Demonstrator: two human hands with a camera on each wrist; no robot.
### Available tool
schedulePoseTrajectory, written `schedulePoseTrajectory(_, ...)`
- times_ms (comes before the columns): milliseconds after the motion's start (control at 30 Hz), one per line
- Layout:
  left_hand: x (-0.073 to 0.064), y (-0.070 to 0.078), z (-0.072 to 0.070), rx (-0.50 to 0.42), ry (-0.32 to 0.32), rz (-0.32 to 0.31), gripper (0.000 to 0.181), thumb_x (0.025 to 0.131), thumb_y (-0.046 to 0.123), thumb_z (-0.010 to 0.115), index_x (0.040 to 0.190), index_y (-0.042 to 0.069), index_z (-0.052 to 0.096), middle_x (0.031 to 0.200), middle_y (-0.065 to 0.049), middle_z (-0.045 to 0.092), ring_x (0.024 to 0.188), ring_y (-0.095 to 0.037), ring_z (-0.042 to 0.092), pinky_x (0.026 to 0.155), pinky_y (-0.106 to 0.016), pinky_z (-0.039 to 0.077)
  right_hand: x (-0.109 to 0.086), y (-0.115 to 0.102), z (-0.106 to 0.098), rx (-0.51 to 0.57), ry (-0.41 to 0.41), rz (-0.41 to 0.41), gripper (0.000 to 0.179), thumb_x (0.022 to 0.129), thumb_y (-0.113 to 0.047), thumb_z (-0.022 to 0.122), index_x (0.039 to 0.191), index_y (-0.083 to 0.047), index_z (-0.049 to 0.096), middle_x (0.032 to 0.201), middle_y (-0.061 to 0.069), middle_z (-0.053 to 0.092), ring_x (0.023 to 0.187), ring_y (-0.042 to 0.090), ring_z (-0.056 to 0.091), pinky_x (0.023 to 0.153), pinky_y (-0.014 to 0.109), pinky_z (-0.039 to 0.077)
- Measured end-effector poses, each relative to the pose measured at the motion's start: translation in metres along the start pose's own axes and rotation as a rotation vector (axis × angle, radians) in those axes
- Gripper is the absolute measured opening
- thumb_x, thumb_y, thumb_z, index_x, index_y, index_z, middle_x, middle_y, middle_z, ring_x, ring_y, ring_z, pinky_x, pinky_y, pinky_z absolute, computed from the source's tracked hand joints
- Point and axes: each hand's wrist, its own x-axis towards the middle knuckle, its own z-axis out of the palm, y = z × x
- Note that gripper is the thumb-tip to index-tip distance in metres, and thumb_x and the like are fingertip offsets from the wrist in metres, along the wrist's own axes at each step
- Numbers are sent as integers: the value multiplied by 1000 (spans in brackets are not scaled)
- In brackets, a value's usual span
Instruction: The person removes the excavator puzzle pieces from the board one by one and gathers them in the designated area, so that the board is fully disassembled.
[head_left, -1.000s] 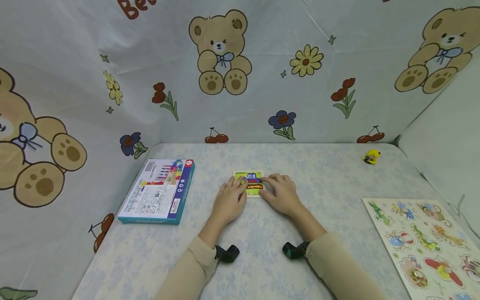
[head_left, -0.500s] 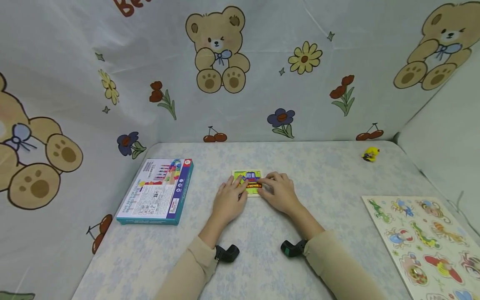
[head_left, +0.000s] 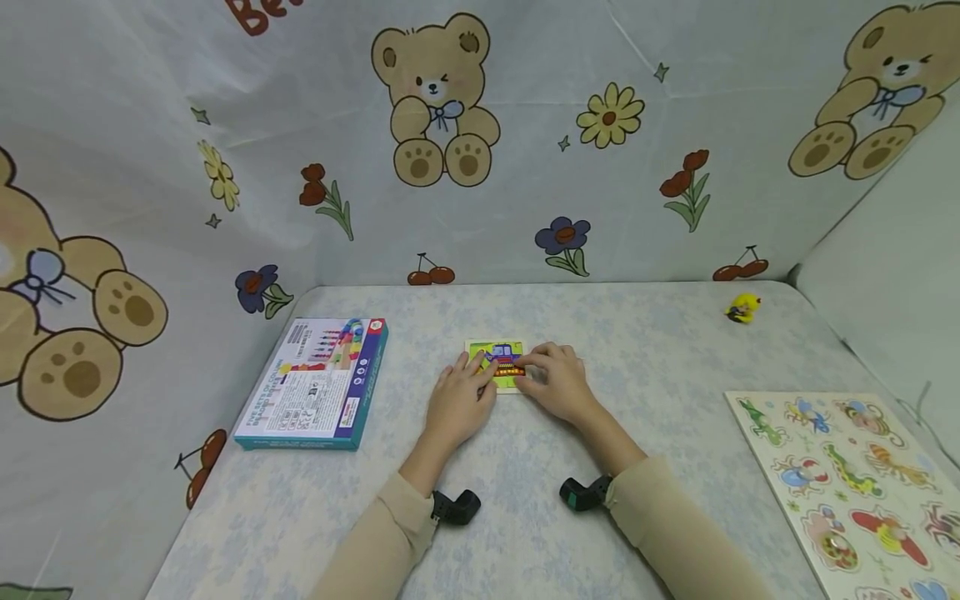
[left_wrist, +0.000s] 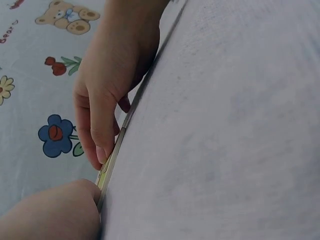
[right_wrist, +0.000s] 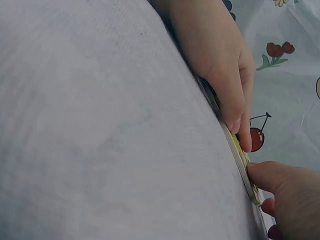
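Observation:
A small yellow-green picture puzzle (head_left: 486, 348) with a blue and red vehicle on it lies flat at the table's middle in the head view. My left hand (head_left: 456, 407) rests at its left side, fingers extended onto the picture and partly covering it. From the right, my right hand (head_left: 558, 385) touches the puzzle with index finger and thumb, the two tips apart. Both wrist views show the puzzle's thin edge (left_wrist: 115, 150) between the left hand (left_wrist: 55, 210) and the right hand (left_wrist: 107, 75). Fingers hide whether any piece is loose.
A blue-and-white printed box (head_left: 311, 383) lies at the left. To the right is a large board with insect pictures (head_left: 847, 475). A small yellow toy figure (head_left: 742, 308) sits near the back right corner. A patterned cloth (head_left: 517, 217) hangs behind the table (head_left: 637, 333).
The right hand has shifted very slightly left and up along the puzzle. The left hand stays in place, and the head view has tilted a little.

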Motion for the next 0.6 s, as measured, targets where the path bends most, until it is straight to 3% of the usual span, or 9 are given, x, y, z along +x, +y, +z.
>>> schedulePoseTrajectory(267, 1, 0, 1, 8, 11, 0, 44, 104, 42, 39, 145, 31, 50, 158, 2, 40, 151, -26, 28, 123, -49, 25, 5, -2, -3, 107, -27, 63, 28, 87, -32, 76, 112, -19, 74, 122, 4, 64, 116, 27, 45, 96, 51, 34)
schedulePoseTrajectory(467, 1, 0, 1, 1, 4, -7, 44, 105, 43, 38, 146, 31, 49, 158, 2, 38, 152, -26, 27, 124, -49, 23, 8, -2, -4, 193, -41, 51, 23, 87, -24, 77, 108, -16, 71, 101, 2, 72, 94, 20, 52, 92, 42, 39)
schedulePoseTrajectory(600, 0, -1, 1, 3, 0, -9, 44, 105, 43, 37, 146, 32, 49, 158, 3, 37, 152, -26, 26, 124, -49, 22, 7, -4, -9, 291, -73, 72, 22, 89, -20, 75, 109, -16, 68, 97, 3, 72, 83, 17, 59, 85, 37, 46)
